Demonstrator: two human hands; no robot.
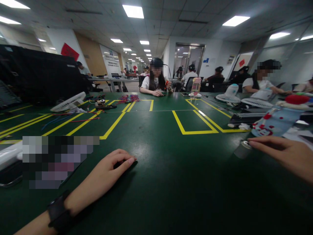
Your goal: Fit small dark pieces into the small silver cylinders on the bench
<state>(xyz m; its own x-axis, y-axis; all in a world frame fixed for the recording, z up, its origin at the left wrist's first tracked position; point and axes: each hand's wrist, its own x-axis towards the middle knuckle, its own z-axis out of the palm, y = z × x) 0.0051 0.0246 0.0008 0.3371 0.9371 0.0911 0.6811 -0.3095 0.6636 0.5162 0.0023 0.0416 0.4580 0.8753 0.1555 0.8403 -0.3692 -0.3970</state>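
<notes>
My left hand [110, 171] rests on the green table [156, 195], its fingers curled in and the thumb tip close against them; nothing shows in it. A black band [60, 209] circles that wrist. At the right, my right hand [286, 151] pinches with thumb and forefinger at the upper edge of a small grey cylinder [242, 150] with a shiny silver top. The cylinder is slightly tilted and somewhat blurred, so I cannot tell whether it touches the table. Just behind that hand stands a light-blue bottle [276, 119] with a red and white top.
A phone-like flat thing [11, 174] lies left of my left arm, beside a blurred-out patch. Farther off are a white fan [69, 101], a bundle of coloured wires [128, 98], yellow tape lines [200, 132] and more fans [230, 93]. A person [156, 81] sits opposite.
</notes>
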